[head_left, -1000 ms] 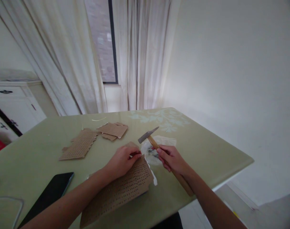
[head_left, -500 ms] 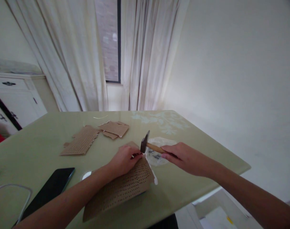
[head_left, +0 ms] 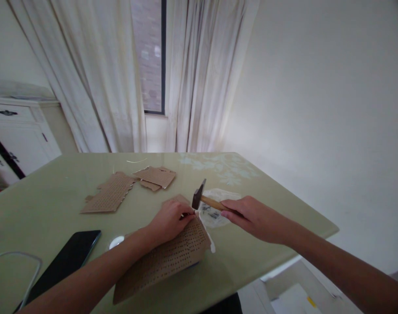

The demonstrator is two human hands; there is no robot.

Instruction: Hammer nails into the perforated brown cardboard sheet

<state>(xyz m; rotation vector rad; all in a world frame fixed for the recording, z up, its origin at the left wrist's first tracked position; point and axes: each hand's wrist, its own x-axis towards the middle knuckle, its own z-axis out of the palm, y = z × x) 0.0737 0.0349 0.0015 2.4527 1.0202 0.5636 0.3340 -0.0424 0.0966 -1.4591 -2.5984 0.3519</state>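
**Hammer (head_left: 204,201) poised at perforated card (head_left: 166,261)**
The right hand (head_left: 251,216) grips the hammer handle; the left hand (head_left: 171,220) pinches something tiny at the card's far edge on the worktop (head_left: 55,213). Two other card pieces (head_left: 110,196) lie well apart, seemingly unworked.

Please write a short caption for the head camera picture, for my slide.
Right hand holds a hammer beside the left hand resting on perforated cardboard on a green table.

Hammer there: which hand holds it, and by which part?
The right hand holds the hammer by its wooden handle, behind the head. The left hand rests on the perforated cardboard sheet.
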